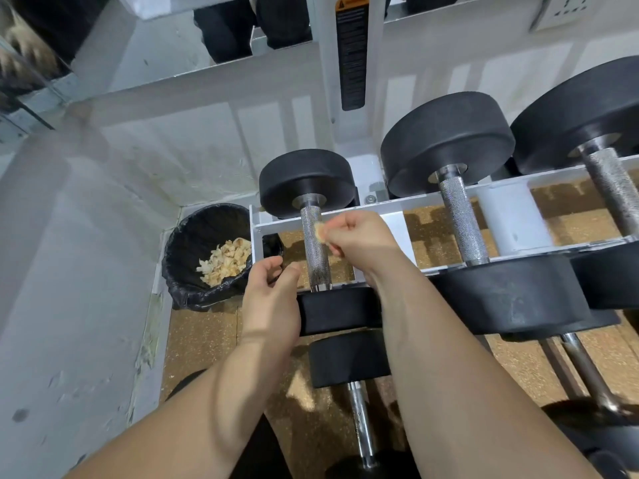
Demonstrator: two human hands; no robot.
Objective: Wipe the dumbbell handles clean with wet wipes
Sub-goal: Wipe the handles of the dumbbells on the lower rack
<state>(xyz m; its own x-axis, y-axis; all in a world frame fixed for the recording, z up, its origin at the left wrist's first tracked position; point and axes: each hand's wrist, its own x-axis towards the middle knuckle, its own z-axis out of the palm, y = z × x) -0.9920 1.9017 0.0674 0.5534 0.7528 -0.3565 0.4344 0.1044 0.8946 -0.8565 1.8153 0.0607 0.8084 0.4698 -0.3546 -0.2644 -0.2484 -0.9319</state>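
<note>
A small black dumbbell lies across the white rack (387, 210), its knurled metal handle (315, 250) running toward me. My right hand (359, 238) pinches a small crumpled wipe (321, 232) against the right side of that handle, near its upper part. My left hand (271, 288) hovers by the rack's left end with fingers curled around a small dark object (276, 271) that I cannot identify. The near head of the dumbbell (337, 311) sits just right of my left hand.
A black-lined bin (188, 257) holding several used wipes stands in the corner left of the rack. Two larger dumbbells (463, 219) (612, 188) lie on the rack to the right. More dumbbells (349, 361) rest on a lower tier. White walls close the left and back.
</note>
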